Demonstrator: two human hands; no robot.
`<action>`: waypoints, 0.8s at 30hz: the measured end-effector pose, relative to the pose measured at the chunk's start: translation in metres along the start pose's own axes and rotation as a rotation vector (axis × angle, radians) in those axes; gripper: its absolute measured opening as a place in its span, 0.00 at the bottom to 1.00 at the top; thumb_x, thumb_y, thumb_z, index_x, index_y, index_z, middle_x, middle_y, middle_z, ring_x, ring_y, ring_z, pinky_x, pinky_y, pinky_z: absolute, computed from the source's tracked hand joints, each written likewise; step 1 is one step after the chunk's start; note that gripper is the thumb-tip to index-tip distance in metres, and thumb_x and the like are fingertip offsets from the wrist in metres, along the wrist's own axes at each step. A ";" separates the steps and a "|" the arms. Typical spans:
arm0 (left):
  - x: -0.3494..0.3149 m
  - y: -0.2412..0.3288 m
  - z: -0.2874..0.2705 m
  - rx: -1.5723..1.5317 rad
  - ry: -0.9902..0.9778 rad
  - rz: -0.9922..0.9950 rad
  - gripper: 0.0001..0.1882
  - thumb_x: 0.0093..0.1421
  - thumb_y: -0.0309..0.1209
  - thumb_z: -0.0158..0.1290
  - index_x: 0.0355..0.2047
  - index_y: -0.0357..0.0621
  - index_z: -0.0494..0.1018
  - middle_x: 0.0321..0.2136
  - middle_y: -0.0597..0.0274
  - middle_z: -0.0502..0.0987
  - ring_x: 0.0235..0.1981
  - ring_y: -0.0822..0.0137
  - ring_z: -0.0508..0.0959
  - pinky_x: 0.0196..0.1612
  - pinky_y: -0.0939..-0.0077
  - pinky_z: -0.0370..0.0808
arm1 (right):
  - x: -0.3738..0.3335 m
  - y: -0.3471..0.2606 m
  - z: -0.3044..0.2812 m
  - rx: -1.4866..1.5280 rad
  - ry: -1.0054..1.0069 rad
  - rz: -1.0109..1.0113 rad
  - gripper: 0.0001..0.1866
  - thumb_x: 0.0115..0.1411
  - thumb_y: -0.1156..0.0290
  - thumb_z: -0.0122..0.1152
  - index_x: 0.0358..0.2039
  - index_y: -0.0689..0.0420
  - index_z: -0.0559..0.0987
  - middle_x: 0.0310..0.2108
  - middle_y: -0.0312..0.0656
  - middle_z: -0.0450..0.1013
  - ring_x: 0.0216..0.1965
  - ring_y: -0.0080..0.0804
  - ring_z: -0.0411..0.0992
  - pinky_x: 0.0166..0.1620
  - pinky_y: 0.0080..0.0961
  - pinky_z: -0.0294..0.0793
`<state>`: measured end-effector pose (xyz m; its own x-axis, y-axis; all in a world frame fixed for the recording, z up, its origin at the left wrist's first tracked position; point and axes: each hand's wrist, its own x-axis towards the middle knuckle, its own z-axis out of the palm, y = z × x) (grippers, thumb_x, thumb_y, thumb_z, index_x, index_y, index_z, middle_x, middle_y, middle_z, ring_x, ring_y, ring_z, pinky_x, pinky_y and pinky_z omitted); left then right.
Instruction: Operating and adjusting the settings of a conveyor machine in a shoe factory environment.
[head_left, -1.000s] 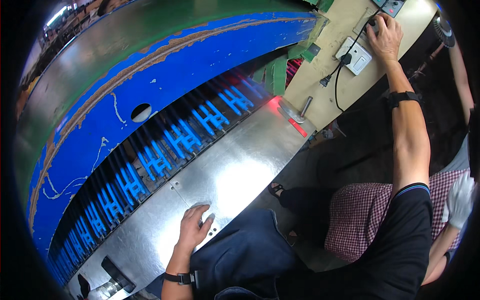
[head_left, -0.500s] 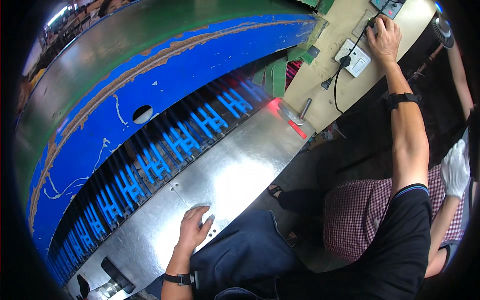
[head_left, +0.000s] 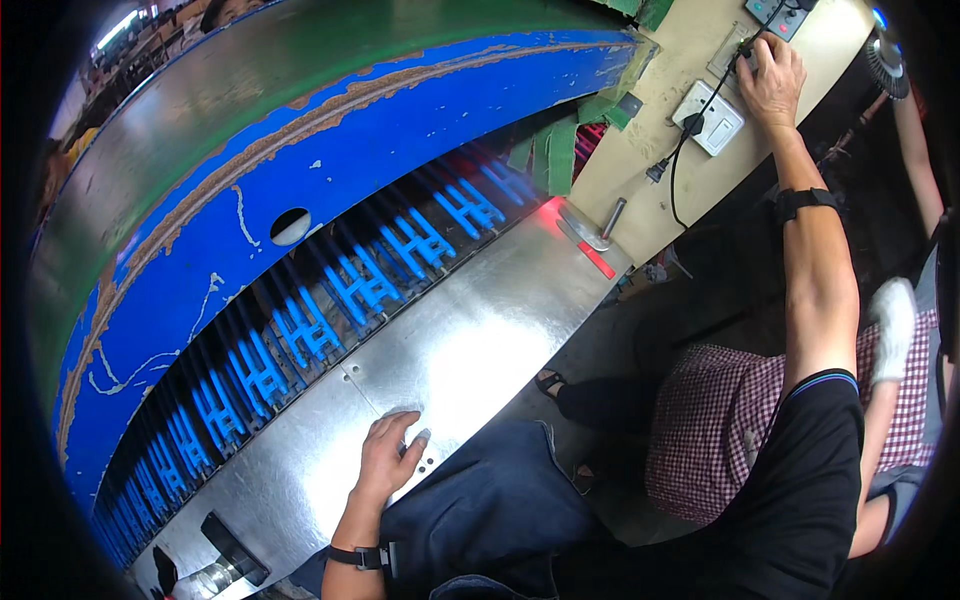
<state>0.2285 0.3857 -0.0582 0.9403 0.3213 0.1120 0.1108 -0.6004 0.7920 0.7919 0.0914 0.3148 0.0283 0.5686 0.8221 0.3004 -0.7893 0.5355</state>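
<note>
Left hand (head_left: pixel 385 455) rests flat, fingers spread, on the stiff, likely slippery metal surface (head_left: pixel 470 350); right hand (head_left: pixel 772 75) presses a wall switch (head_left: pixel 752 62).

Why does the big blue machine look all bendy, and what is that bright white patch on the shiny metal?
In the head view, the fisheye lens bows the blue machine into an arc and leaves black corners. The white patch is glare off the steel shelf, just beyond the left hand. The right hand at the switches sits near the rim, stretched but sharp.
</note>
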 end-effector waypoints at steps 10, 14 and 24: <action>0.005 0.001 0.005 0.001 -0.007 -0.020 0.18 0.58 0.34 0.59 0.47 0.41 0.76 0.46 0.49 0.79 0.50 0.48 0.76 0.55 0.59 0.71 | -0.005 0.002 0.009 0.014 -0.023 -0.001 0.14 0.55 0.61 0.64 0.42 0.46 0.79 0.48 0.34 0.71 0.51 0.43 0.67 0.54 0.42 0.65; 0.007 -0.001 0.007 0.003 -0.009 -0.011 0.18 0.58 0.34 0.59 0.47 0.41 0.76 0.46 0.49 0.78 0.51 0.48 0.76 0.55 0.59 0.71 | -0.007 0.002 0.012 0.018 -0.020 -0.003 0.14 0.55 0.61 0.64 0.42 0.46 0.79 0.48 0.34 0.71 0.51 0.42 0.67 0.54 0.42 0.65; 0.011 -0.001 0.007 0.006 -0.010 -0.025 0.17 0.57 0.33 0.59 0.47 0.41 0.76 0.46 0.50 0.78 0.51 0.48 0.76 0.54 0.59 0.71 | -0.010 0.000 0.019 0.018 -0.023 -0.011 0.15 0.55 0.61 0.65 0.43 0.48 0.79 0.49 0.35 0.71 0.51 0.43 0.67 0.54 0.42 0.65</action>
<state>0.2411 0.3852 -0.0621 0.9405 0.3286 0.0865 0.1358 -0.5968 0.7908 0.8098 0.0903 0.3033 0.0462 0.5828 0.8113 0.3184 -0.7784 0.5410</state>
